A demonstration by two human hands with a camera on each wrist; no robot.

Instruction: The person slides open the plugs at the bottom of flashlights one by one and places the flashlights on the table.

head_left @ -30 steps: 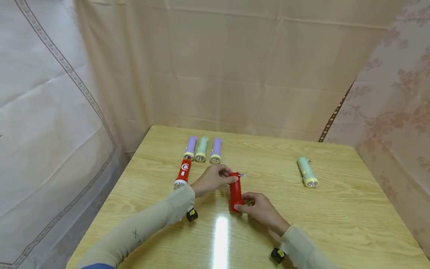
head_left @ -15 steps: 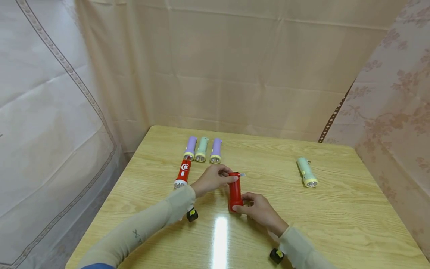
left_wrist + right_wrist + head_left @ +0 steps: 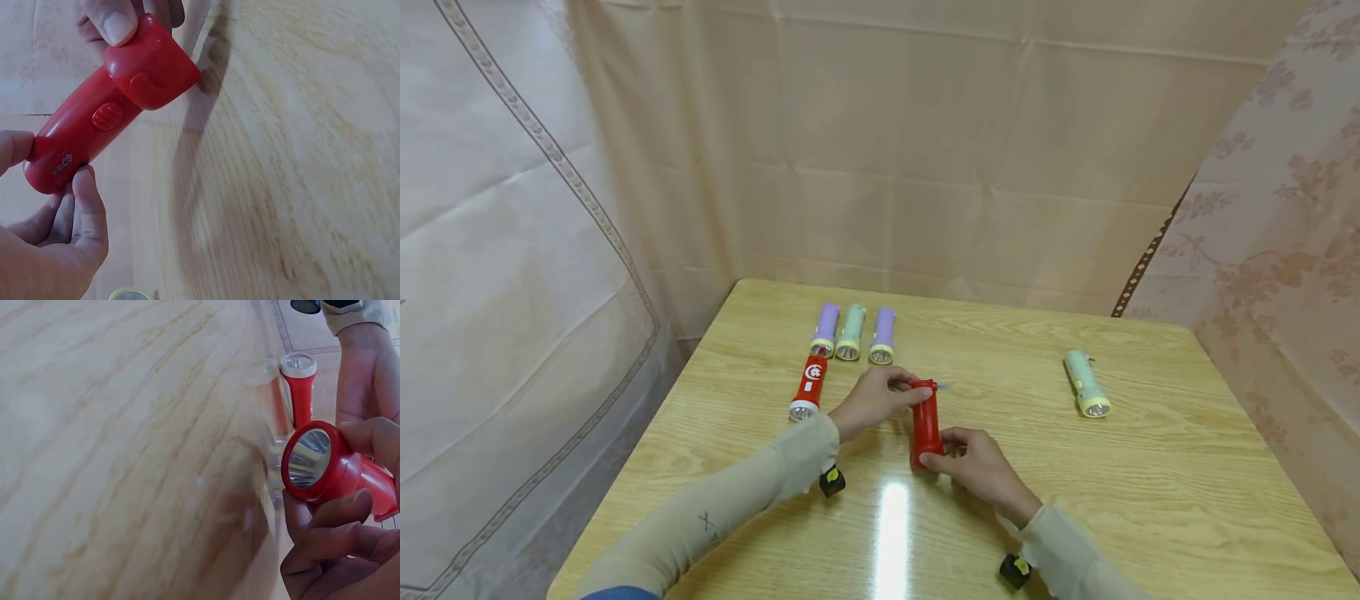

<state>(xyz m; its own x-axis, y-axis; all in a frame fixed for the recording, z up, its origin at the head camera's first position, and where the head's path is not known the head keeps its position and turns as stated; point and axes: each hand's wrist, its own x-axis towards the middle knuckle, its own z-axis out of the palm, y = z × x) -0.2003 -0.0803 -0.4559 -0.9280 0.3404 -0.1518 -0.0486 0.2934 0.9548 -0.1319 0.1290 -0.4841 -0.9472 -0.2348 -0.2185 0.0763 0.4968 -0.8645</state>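
A plain red flashlight (image 3: 927,427) is held between both hands above the middle of the table. My left hand (image 3: 877,400) pinches its tail end between thumb and fingers, while my right hand (image 3: 983,468) grips the wider lamp end. Small metal plug prongs (image 3: 943,387) stick out sideways at the tail. The left wrist view shows the red flashlight (image 3: 94,112) tilted, with its ribbed switch (image 3: 107,117) facing the camera. In the right wrist view the silver reflector (image 3: 310,459) looks unlit.
A red flashlight with a white rim (image 3: 809,387) lies left of the hands. Behind it lie a purple flashlight (image 3: 826,327), a green one (image 3: 852,331) and another purple one (image 3: 883,335). A separate green flashlight (image 3: 1085,383) lies on the right of the wooden table (image 3: 1165,475).
The held red flashlight has risen very slightly, and its prongs have shifted a little up and look blurred now. Both hands keep their hold; the other flashlights have not moved.
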